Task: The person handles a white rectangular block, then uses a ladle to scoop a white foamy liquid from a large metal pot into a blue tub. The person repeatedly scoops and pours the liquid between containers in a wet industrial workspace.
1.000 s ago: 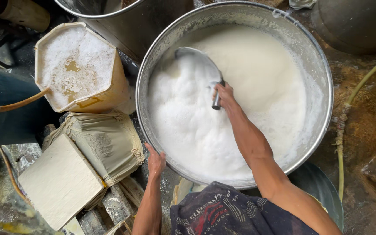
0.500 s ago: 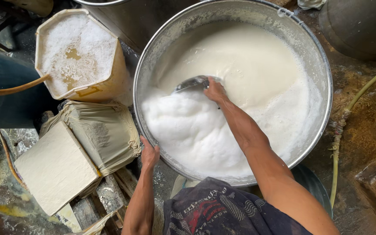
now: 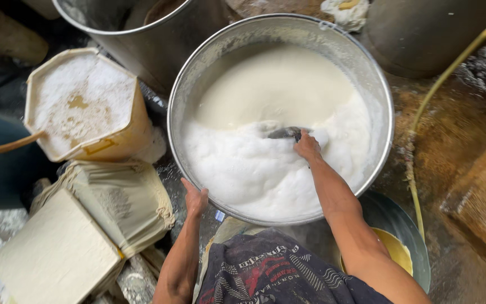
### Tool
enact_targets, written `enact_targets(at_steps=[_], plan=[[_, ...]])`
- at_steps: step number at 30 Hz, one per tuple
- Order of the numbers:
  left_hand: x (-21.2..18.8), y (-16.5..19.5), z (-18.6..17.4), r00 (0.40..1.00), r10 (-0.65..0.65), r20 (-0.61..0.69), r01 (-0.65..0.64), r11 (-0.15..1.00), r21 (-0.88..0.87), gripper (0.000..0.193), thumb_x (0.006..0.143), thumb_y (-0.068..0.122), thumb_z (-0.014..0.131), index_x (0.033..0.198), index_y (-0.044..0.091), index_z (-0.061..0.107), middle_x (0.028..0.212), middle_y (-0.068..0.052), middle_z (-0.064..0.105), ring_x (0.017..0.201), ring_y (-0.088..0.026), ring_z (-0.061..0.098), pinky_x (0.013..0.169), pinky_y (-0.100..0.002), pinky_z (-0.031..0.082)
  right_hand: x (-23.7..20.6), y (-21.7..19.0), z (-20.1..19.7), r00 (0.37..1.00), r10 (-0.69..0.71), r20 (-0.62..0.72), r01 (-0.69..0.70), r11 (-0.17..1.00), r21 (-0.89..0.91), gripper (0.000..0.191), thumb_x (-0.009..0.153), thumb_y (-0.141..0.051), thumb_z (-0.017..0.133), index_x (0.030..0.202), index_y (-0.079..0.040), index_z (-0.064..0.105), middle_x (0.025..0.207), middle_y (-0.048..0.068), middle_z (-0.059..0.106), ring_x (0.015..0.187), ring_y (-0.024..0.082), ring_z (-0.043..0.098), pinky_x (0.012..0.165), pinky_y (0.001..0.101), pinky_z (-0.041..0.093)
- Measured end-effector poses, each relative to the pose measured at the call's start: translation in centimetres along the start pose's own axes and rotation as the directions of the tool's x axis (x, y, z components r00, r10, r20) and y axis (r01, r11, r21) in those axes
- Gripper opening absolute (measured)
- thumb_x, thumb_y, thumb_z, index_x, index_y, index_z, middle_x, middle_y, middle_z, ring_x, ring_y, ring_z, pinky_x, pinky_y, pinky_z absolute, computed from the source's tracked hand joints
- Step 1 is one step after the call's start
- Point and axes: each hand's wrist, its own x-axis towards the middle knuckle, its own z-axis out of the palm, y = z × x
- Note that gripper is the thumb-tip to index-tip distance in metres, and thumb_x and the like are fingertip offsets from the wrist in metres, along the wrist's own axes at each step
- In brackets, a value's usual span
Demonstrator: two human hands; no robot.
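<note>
A big round metal basin [image 3: 195,84] holds smooth white liquid [image 3: 271,90] at the far side and thick white foam [image 3: 243,169] at the near side. My right hand [image 3: 307,147] reaches into the basin and grips the handle of a metal ladle [image 3: 284,133], whose bowl lies half sunk in the foam. My left hand [image 3: 194,198] rests on the basin's near left rim, fingers over the edge.
A yellow container [image 3: 85,107] full of foam stands to the left, with cloth-wrapped blocks [image 3: 113,202] and a pale slab [image 3: 52,253] below it. Another large metal pot [image 3: 142,39] sits behind. A yellow hose [image 3: 423,118] runs down the wet floor at the right, beside a dark bowl [image 3: 406,225].
My right hand has drawn the ladle from the basin's far side toward me, and the foam has gathered at the near side. My left hand stays on the rim.
</note>
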Motion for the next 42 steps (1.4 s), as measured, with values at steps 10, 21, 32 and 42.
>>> enact_targets(at_steps=[10, 21, 32, 42], plan=[[-1.7, 1.0, -1.8, 0.983, 0.131, 0.127, -0.121, 0.989, -0.078, 0.108, 0.088, 0.015, 0.063, 0.16, 0.0, -0.016, 0.143, -0.043, 0.046, 0.132, -0.051, 0.052, 0.12, -0.043, 0.034, -12.9, 4.8, -0.5, 0.978, 0.206, -0.011, -0.204, 0.976, 0.081, 0.078, 0.083, -0.021, 0.065, 0.156, -0.017, 0.038, 0.134, 0.025, 0.064, 0.126, 0.043, 0.06, 0.108, 0.0497, 0.048], [-6.7, -2.5, -3.1, 0.882, 0.311, 0.354, -0.194, 0.924, -0.33, 0.066, 0.106, 0.052, 0.036, 0.135, -0.003, 0.056, 0.129, -0.033, 0.064, 0.111, -0.042, 0.068, 0.096, -0.055, 0.056, -29.6, 7.9, 2.3, 0.987, -0.013, -0.158, 0.128, 0.659, 0.741, 0.084, 0.082, -0.008, 0.067, 0.161, -0.007, 0.039, 0.074, 0.014, 0.062, 0.057, 0.02, 0.055, 0.054, 0.0376, 0.049], [-30.3, 1.6, 10.5, -0.184, 0.703, 0.687, -0.844, 0.245, -0.476, 0.05, 0.097, 0.029, 0.066, 0.141, 0.005, 0.059, 0.119, -0.018, 0.074, 0.109, -0.034, 0.072, 0.091, -0.041, 0.056, -55.4, 22.2, 4.9, 0.578, 0.471, -0.667, 0.41, 0.539, 0.736, 0.032, 0.084, 0.003, 0.068, 0.115, 0.007, 0.059, 0.088, 0.013, 0.067, 0.071, 0.019, 0.067, 0.058, 0.0332, 0.054], [-61.8, -0.5, 21.8, -0.885, 0.352, 0.304, -0.406, -0.265, -0.875, 0.043, 0.097, 0.019, 0.07, 0.137, 0.006, 0.061, 0.127, -0.016, 0.069, 0.117, -0.036, 0.066, 0.101, -0.046, 0.053, -79.9, 43.1, 18.2, 0.167, 0.982, -0.082, 0.338, 0.021, 0.941, 0.026, 0.095, 0.001, 0.057, 0.12, -0.002, 0.049, 0.077, 0.013, 0.063, 0.048, 0.017, 0.06, 0.04, 0.032, 0.055]])
